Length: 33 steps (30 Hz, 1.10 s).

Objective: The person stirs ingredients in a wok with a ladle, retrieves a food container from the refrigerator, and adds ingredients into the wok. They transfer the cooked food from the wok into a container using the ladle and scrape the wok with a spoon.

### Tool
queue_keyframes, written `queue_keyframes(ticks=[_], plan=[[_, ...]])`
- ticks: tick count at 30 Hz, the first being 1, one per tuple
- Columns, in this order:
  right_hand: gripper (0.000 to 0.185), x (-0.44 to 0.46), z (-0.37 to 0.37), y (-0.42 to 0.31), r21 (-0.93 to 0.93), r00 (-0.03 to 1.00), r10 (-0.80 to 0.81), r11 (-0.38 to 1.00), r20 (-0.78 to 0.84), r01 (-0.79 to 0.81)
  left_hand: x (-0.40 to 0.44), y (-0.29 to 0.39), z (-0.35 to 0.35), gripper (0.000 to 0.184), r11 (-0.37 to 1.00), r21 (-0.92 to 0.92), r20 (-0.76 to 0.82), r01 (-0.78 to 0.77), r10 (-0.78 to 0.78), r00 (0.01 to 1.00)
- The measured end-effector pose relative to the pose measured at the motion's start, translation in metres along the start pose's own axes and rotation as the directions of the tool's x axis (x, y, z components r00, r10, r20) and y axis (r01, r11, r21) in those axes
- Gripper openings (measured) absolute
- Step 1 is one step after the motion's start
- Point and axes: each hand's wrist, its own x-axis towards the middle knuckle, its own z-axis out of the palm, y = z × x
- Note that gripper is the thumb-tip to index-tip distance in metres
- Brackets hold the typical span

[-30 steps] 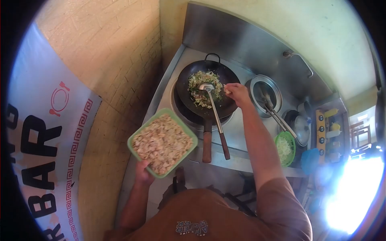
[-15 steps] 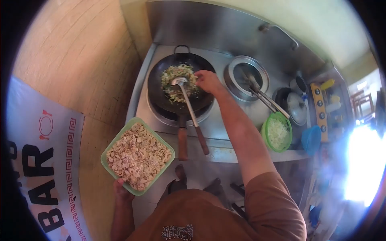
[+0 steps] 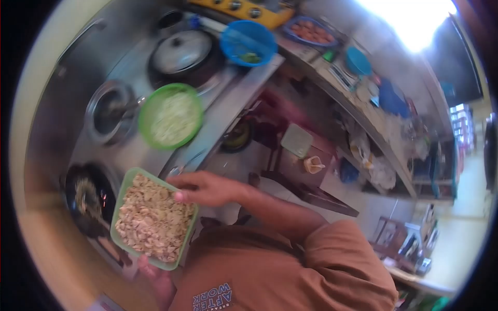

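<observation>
A light green square plastic container [image 3: 122, 207] full of small pale chopped pieces [image 3: 153, 217], perhaps meat, is tilted in front of my body. My left hand [image 3: 155, 277] holds its near lower edge, with the fingers partly hidden underneath. At the opposite upper right edge, my right hand [image 3: 205, 189] grips the rim, its thumb over the edge. Behind the container on the left sits a dark wok [image 3: 70, 199] with a fried chopped mixture [image 3: 89, 199] and a spatula in it, partly covered and blurred.
On the steel counter stand a green basket of shredded pale vegetable [image 3: 148, 132], a metal pot [image 3: 93, 111], a lidded pot [image 3: 181, 52] and a blue bowl [image 3: 233, 31]. A green lid [image 3: 297, 140] lies on a dark red stool [image 3: 311, 179]. Shelving [image 3: 373, 140] runs along the right.
My view has swung to the right, away from the wok. My right hand has left the wok and come to the container's rim. My left hand still holds the container.
</observation>
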Motion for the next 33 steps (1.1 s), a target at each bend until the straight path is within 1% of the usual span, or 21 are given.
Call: queue_keyframes(ticks=[1, 2, 4, 5, 7, 8, 9, 11, 12, 14, 16, 18, 20, 21, 22, 23, 25, 28, 30, 32, 33], plan=[[0.058, -0.021, 0.010, -0.022, -0.002, 0.999, 0.031, 1.000, -0.035, -0.031, 0.005, 0.011, -0.013, 0.085, 0.997, 0.032, 0.068, 0.075, -0.077, 0.995], [0.057, -0.038, 0.014, -0.044, 0.013, 0.996, 0.066, 0.998, -0.061, -0.066, 0.016, 0.024, 0.010, 0.089, 0.992, -0.001, 0.130, 0.130, -0.129, 0.983], [0.056, -0.064, 0.026, -0.052, 0.061, 0.977, 0.112, 0.993, -0.181, -0.102, 0.027, 0.044, 0.012, 0.094, 0.963, 0.010, 0.193, 0.268, -0.265, 0.945], [0.055, -0.076, 0.029, -0.055, 0.104, 0.962, 0.147, 0.987, -0.229, -0.126, 0.037, 0.054, 0.023, 0.092, 0.955, 0.030, 0.256, 0.297, -0.294, 0.921], [0.051, -0.088, 0.032, -0.036, 0.160, 0.943, 0.105, 0.986, -0.316, -0.056, 0.069, 0.057, 0.023, 0.088, 0.928, 0.055, 0.374, 0.370, -0.363, 0.854], [0.051, -0.099, 0.023, -0.040, 0.245, 0.874, 0.294, 0.946, -0.386, -0.210, 0.082, 0.055, 0.023, 0.087, 0.902, 0.068, 0.416, 0.427, -0.415, 0.809], [0.050, -0.110, 0.012, -0.035, 0.346, 0.765, 0.481, 0.870, -0.429, -0.352, 0.096, 0.048, 0.019, 0.086, 0.869, 0.081, 0.452, 0.489, -0.469, 0.759], [0.041, -0.132, -0.007, 0.026, 0.234, 0.520, 0.462, 0.864, -0.719, -0.445, 0.110, 0.042, 0.017, 0.084, 0.830, 0.127, 0.482, 0.543, -0.530, 0.698], [0.031, -0.148, -0.010, 0.049, 0.106, 0.417, 0.337, 0.867, -0.844, -0.486, 0.118, 0.034, 0.009, 0.083, 0.808, 0.144, 0.497, 0.571, -0.558, 0.664], [0.027, -0.180, -0.018, 0.103, 0.162, 0.128, 0.240, 0.884, -0.962, -0.439, 0.146, -0.004, -0.010, 0.075, 0.749, 0.260, 0.469, 0.609, -0.649, 0.598], [0.024, -0.199, -0.015, 0.112, 0.181, -0.020, 0.196, 0.859, -0.980, -0.479, 0.175, -0.047, 0.007, 0.076, 0.731, 0.342, 0.462, 0.591, -0.678, 0.572], [0.021, -0.207, 0.018, 0.095, 0.041, 0.045, 0.071, 0.877, -0.996, -0.479, 0.192, -0.083, 0.015, 0.074, 0.691, 0.388, 0.428, 0.610, -0.721, 0.545], [0.021, -0.211, 0.059, 0.060, 0.042, 0.109, 0.122, 0.832, -0.987, -0.554, 0.196, -0.106, 0.025, 0.069, 0.704, 0.418, 0.427, 0.575, -0.711, 0.559], [0.019, -0.229, 0.041, 0.064, 0.092, 0.113, 0.184, 0.827, -0.976, -0.555, 0.212, -0.152, 0.057, 0.067, 0.689, 0.450, 0.418, 0.568, -0.724, 0.548], [0.017, -0.233, 0.045, 0.057, 0.126, 0.135, 0.238, 0.822, -0.962, -0.556, 0.222, -0.174, 0.063, 0.064, 0.656, 0.510, 0.370, 0.556, -0.751, 0.547], [0.017, -0.235, 0.053, 0.053, 0.161, 0.128, 0.258, 0.848, -0.958, -0.505, 0.228, -0.190, 0.062, 0.062, 0.623, 0.565, 0.322, 0.541, -0.770, 0.551], [0.015, -0.233, 0.067, 0.041, 0.222, 0.123, 0.293, 0.887, -0.948, -0.404, 0.229, -0.207, 0.057, 0.057, 0.588, 0.608, 0.272, 0.534, -0.786, 0.555], [0.010, -0.210, 0.076, 0.011, 0.181, 0.128, 0.252, 0.896, -0.959, -0.406, 0.221, -0.203, 0.050, 0.055, 0.593, 0.600, 0.257, 0.537, -0.779, 0.572], [0.011, -0.203, 0.075, -0.011, 0.076, 0.173, 0.174, 0.883, -0.969, -0.463, 0.205, -0.205, 0.054, 0.046, 0.667, 0.473, 0.207, 0.576, -0.719, 0.663], [0.013, -0.180, 0.069, -0.026, -0.055, 0.291, 0.111, 0.860, -0.950, -0.508, 0.186, -0.195, 0.048, 0.037, 0.578, 0.674, 0.047, 0.461, -0.656, 0.753], [0.015, -0.173, 0.069, -0.031, -0.127, 0.365, 0.091, 0.838, -0.926, -0.530, 0.170, -0.182, 0.033, 0.033, 0.592, 0.739, 0.118, 0.321, -0.583, 0.804]])
